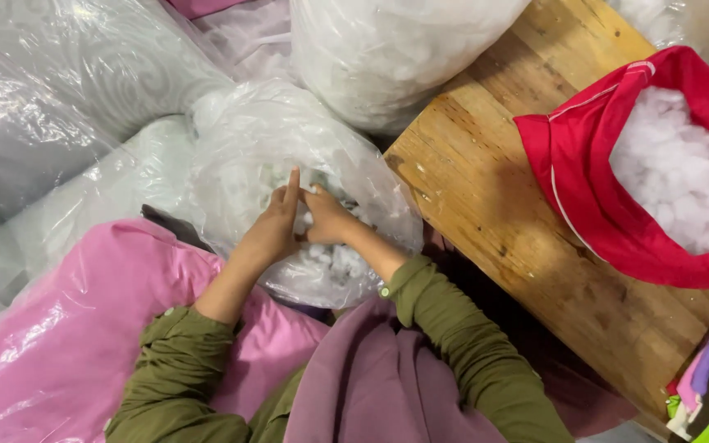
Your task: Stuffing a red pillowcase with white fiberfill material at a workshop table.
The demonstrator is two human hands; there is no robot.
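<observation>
Both hands, left (271, 228) and right (327, 218), reach into the clear bag (240, 139), grips closed on white stuffing (326, 258); it looks light, soft and compressible, best taken in loose handfuls.

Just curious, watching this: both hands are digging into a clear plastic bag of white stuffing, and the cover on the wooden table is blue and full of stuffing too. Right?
Not quite: the head view shows the cover on the wooden table is red, not blue. The rest holds.

Left hand (275, 226) and right hand (327, 218) together inside clear plastic bag of white fibre stuffing (248, 139), red fabric cover filled with stuffing (584, 164) on wooden bench (486, 197)
</observation>
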